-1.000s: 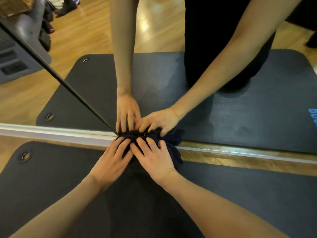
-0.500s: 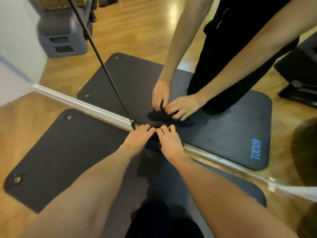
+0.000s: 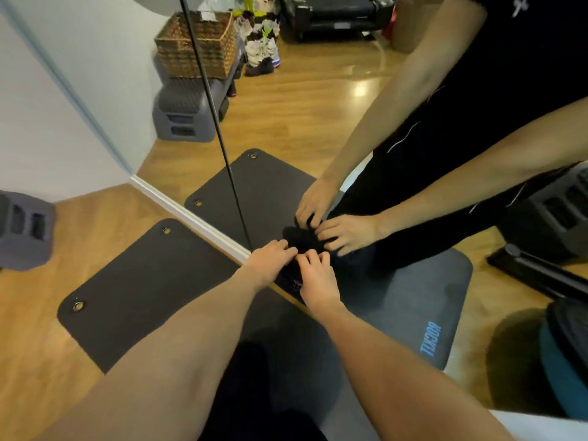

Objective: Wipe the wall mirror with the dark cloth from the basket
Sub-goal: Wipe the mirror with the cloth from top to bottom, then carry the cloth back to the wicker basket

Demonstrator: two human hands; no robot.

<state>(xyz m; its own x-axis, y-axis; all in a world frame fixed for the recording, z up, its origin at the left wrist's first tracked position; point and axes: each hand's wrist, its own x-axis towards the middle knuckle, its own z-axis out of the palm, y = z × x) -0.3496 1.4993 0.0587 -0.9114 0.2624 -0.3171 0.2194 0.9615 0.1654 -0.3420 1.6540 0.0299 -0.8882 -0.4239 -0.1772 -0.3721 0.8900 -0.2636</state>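
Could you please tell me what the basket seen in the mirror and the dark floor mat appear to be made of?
The brown woven basket looks like wicker or rattan, matte, judging by its interlaced strands. The dark floor mat appears to be soft foam or rubber with a matte finish, rounded corners and metal eyelets.

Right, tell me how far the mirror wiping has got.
Done: the dark cloth is out of the basket and on the glass. In hand: the left hand and right hand both press it against the wall mirror, low down by the floor, right of the seam between panels. Left: I can't tell which areas are already wiped; no streaks show. The upper glass and the left panel lie outside the hands' present spot.
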